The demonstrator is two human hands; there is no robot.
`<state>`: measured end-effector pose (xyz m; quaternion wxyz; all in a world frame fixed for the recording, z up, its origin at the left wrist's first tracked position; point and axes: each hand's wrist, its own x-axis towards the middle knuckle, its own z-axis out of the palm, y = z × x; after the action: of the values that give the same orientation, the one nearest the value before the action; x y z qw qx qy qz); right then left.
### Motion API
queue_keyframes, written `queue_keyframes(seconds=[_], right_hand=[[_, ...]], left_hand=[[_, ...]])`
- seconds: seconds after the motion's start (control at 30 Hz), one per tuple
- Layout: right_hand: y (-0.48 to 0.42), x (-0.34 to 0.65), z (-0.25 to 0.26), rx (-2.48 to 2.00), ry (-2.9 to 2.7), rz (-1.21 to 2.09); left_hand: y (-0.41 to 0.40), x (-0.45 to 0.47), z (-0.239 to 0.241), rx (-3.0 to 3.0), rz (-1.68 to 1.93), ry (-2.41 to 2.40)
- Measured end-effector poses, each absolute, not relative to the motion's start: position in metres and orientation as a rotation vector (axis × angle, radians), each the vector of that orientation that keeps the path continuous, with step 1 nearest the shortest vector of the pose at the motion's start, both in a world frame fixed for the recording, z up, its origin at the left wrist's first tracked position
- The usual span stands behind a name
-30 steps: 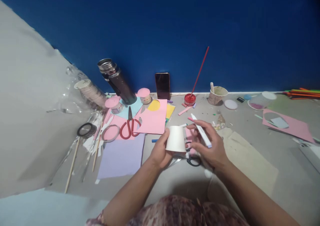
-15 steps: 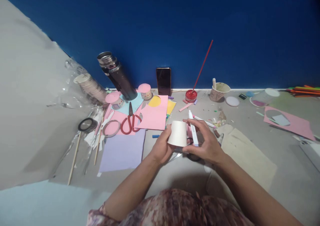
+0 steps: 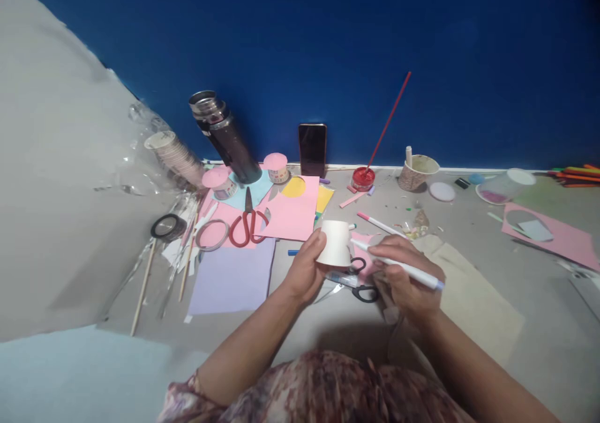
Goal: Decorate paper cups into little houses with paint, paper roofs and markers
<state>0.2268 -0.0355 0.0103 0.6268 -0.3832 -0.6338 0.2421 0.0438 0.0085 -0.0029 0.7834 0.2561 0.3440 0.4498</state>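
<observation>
A white paper cup [image 3: 334,243], turned upside down, is gripped at its left side by my left hand [image 3: 304,267]. My right hand [image 3: 411,276] is closed around a white marker pen [image 3: 407,270], its tip pointing left, close to the cup's right side. Whether the tip touches the cup I cannot tell. Beneath the two hands lie black-handled scissors [image 3: 364,293] and a scrap of pink paper [image 3: 363,254], partly covered. A pink-and-white marker [image 3: 379,223] rests on the table just beyond my right hand.
Red-handled scissors [image 3: 248,223], pink paper [image 3: 300,213] and a lilac sheet [image 3: 232,279] lie on the left. Behind them stand a dark flask [image 3: 229,142], two pink-topped cups and a phone [image 3: 312,149]. A red paint pot [image 3: 363,178] holds a stick; a patterned cup [image 3: 415,176] stands nearby.
The marker has swung from upright beside the cup to a slanted writing hold in my right hand, which has moved right. My left hand keeps the cup in nearly the same place.
</observation>
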Motion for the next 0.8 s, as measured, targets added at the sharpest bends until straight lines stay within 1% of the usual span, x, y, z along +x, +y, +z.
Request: queue_keyframes(seconds=[0.13,0.27,0.8], right_hand=[[-0.0351,0.2212,0.0109,-0.958,-1.473,0.492],[-0.0376,0.2178,0.0084,-1.034,-1.447,0.523],[-0.0387,0.2197,0.0021,-1.031,-1.472,0.608]], left_hand=[[0.0081,0.0449,0.0007,0.531,0.992,0.721],[0.0072,0.0462,0.0026,0.517,0.986,0.720],[0.0052,0.0485,0.0013,0.524,1.001,0.710]])
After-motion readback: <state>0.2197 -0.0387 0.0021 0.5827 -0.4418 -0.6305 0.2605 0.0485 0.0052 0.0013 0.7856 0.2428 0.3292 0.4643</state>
